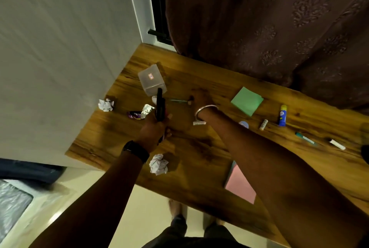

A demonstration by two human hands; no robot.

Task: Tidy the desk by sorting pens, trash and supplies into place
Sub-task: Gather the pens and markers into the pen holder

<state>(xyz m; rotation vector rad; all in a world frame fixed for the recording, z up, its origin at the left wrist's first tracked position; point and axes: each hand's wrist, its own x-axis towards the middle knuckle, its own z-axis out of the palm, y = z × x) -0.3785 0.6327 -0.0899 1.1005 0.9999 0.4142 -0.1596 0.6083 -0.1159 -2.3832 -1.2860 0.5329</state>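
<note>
My left hand [154, 131] is shut around a bundle of dark pens [160, 106] that point toward a clear plastic container [152, 79] at the desk's far left. My right hand [199, 98] reaches over the desk and pinches the end of a teal pen [178, 100] lying beside the container. Crumpled paper balls lie at the left edge [106, 105] and near the front edge [158, 164]. A foil wrapper [140, 113] lies left of the pens.
On the wooden desk [199, 148] lie a green sticky-note pad [247, 101], a pink pad [240, 184], a blue glue stick [282, 116], a small white tube [263, 124], a teal marker [305, 138] and a white marker [337, 144]. A curtain hangs behind; a wall stands left.
</note>
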